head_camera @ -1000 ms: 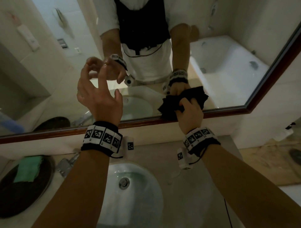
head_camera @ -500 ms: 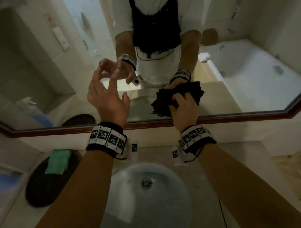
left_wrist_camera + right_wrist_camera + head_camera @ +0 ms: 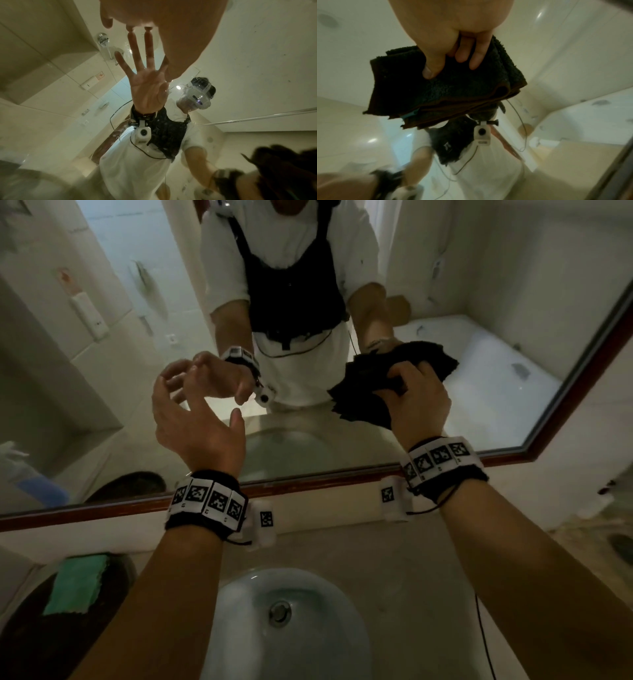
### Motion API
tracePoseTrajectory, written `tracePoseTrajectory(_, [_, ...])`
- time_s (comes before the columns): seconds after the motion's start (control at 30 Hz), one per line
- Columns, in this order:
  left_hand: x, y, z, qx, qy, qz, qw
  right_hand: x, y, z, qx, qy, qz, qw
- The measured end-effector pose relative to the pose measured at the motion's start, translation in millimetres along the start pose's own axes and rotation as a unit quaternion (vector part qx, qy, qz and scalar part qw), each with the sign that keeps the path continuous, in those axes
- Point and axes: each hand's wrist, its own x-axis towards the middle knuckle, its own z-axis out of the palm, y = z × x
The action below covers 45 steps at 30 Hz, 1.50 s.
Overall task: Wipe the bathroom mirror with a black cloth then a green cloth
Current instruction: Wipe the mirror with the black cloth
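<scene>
The black cloth is folded thick and fluffy, gripped by the right hand against the mirror. It has slid right and higher than a second ago; the left hand stays spread open.

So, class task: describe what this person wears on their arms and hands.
Both forearms are bare, with no sleeves or gloves. The left hand and right hand each have a black wristband carrying a row of white tiles printed with black square codes. A small white camera block hangs beneath each wrist, with thin black cables.
</scene>
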Motion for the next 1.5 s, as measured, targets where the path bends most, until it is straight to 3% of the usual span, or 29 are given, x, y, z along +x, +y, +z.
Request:
tracePoseTrajectory(0.1, [0,7,4,-0.018,0.006,-0.037,0.999,9,34,-20,0.007,0.0,0.049,0.999])
tracePoseTrajectory(0.2, [1,9,8,0.009,-0.012,-0.052,0.999,11,51,-27,0.003,0.005,0.049,0.999])
tracePoseTrajectory(0.47, [1,7,2,0.002,-0.035,-0.057,0.998,10,42,-22,-0.002,0.005,0.029,1.0])
tracePoseTrajectory(0.6, [1,1,-1,-0.006,-0.021,-0.026,0.999,7,2,-7,-0.015,-0.01,-0.013,1.0])
tracePoseTrajectory(0.97, [14,-62,-18,-0.067,-0.085,0.102,0.989,-28,-139,81,-0.011,-0.026,-0.133,0.991])
tracePoseTrajectory(1.13, [22,-79,-32,-0.126,-0.101,0.151,0.975,-42,-183,99,0.012,-0.059,-0.154,0.986])
tracePoseTrajectory(1.3, [15,-65,-39,-0.181,-0.029,0.132,0.974,-40,-175,81,0.093,-0.143,-0.163,0.972])
tracePoseTrajectory(1.5, [3,-11,-15,-0.196,-0.192,0.181,0.944,-13,-160,57,0.177,-0.279,-0.144,0.933])
